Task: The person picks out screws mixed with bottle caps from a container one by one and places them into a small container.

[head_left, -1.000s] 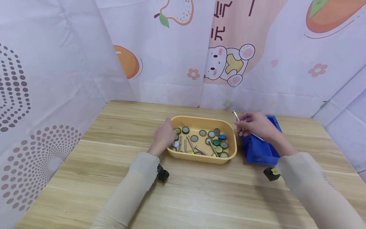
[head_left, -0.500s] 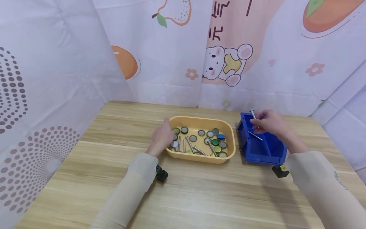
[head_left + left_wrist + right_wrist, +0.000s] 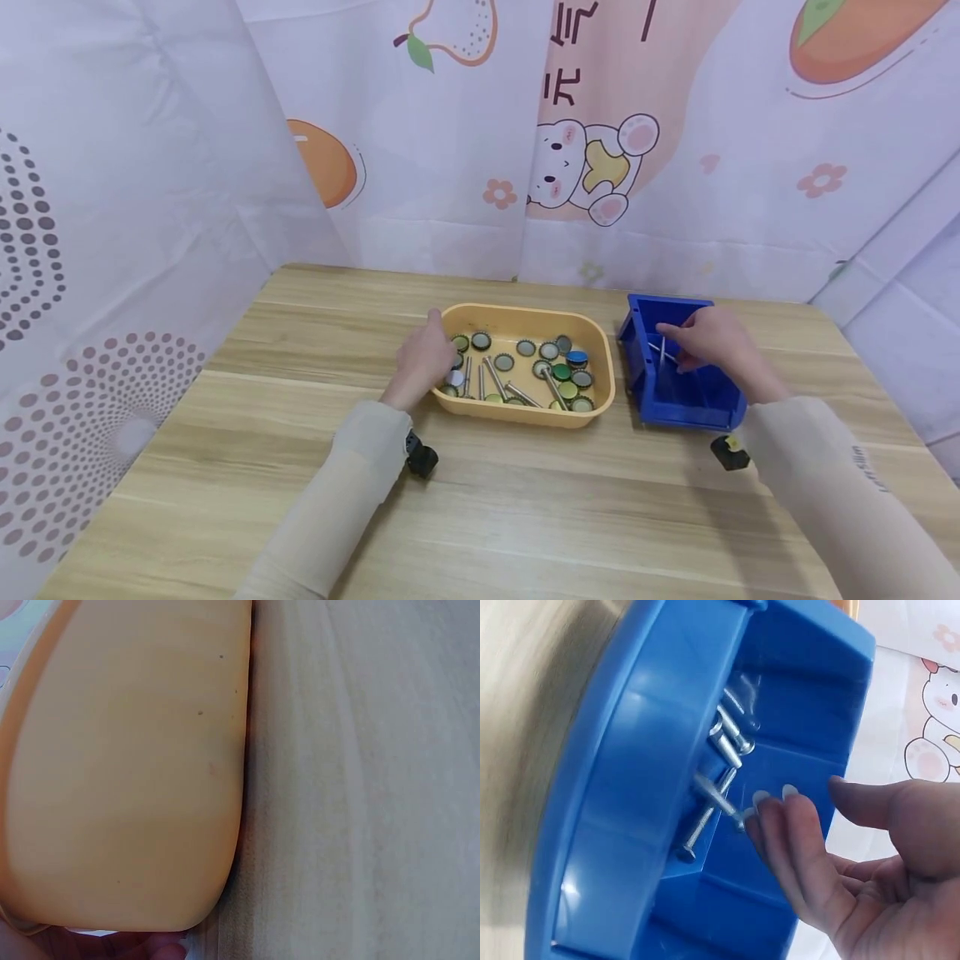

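Note:
My left hand (image 3: 424, 354) grips the left end of an orange-yellow plastic tray (image 3: 517, 414); in the left wrist view, a few fingers (image 3: 112, 945) show at the tray's edge. Metal bolts (image 3: 496, 377) and bottle caps (image 3: 504, 362) lie inside it. My right hand (image 3: 716, 337) hovers over a blue divided bin (image 3: 690, 414), its thumb well apart from its fingers in the right wrist view. Just off the fingertips, a blurred bolt (image 3: 720, 801) is loose inside the bin. Several other bolts (image 3: 697, 827) rest in that same compartment.
Both containers stand side by side on a wood-grain table (image 3: 525, 508), the bin to the tray's right. Behind the table's far edge hangs a printed curtain (image 3: 450, 242). Each wrist carries a small black camera (image 3: 422, 458).
My right hand has moved right from the gap beside the tray to over the blue bin and lowered, letting go of the bolt it pinched. My left hand stays on the tray.

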A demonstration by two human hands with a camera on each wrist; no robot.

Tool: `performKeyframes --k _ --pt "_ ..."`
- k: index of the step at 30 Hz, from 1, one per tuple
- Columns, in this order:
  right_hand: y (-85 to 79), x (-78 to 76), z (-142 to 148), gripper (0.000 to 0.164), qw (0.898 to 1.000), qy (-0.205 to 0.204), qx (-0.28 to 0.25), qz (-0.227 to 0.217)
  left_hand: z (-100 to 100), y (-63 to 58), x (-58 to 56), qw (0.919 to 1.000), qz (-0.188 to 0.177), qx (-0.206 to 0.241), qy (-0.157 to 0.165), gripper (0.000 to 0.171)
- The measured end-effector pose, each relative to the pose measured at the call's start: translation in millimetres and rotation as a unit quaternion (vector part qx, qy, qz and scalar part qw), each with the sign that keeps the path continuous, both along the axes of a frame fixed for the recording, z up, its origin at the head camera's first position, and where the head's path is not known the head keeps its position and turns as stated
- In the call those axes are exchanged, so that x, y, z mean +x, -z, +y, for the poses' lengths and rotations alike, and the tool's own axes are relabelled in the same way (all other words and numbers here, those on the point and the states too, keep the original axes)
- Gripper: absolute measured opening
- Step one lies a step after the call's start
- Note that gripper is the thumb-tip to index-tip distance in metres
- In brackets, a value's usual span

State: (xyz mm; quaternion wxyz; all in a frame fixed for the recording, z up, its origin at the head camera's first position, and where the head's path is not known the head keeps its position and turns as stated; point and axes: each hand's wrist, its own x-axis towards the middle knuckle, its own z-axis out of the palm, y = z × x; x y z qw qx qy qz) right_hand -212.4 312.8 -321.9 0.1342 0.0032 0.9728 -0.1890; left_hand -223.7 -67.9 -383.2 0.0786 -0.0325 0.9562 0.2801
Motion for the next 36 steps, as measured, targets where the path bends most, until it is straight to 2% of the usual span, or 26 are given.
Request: performKeyframes --k 2,11,22,29,36 --pt "-1.1 0.3 -2.6 0.053 1.0 0.002 -0.004 -0.011 0.3 -0.3 0.5 1.0 0.001 0.001 0.0 0.043" --pt "-9.5 2.6 -15.9 0.054 1.0 0.001 -0.028 -0.003 -0.3 -1.5 2.0 1.0 0.004 -0.001 -0.002 0.039" --pt "-23.2 -1.1 -29.5 0.044 0.999 -0.018 -0.011 0.035 0.9 -0.5 1.0 1.0 0.004 -0.002 -0.001 0.042" --pt "-36.4 -0.6 -52.2 0.043 0.998 -0.042 -0.015 0.042 1.2 -1.5 1.0 1.0 0.0 0.005 -0.005 0.047" --pt "-31.7 2.5 -83.9 0.038 0.996 -0.067 -0.009 0.053 1.4 -0.9 1.1 1.0 0.0 0.007 -0.007 0.046"
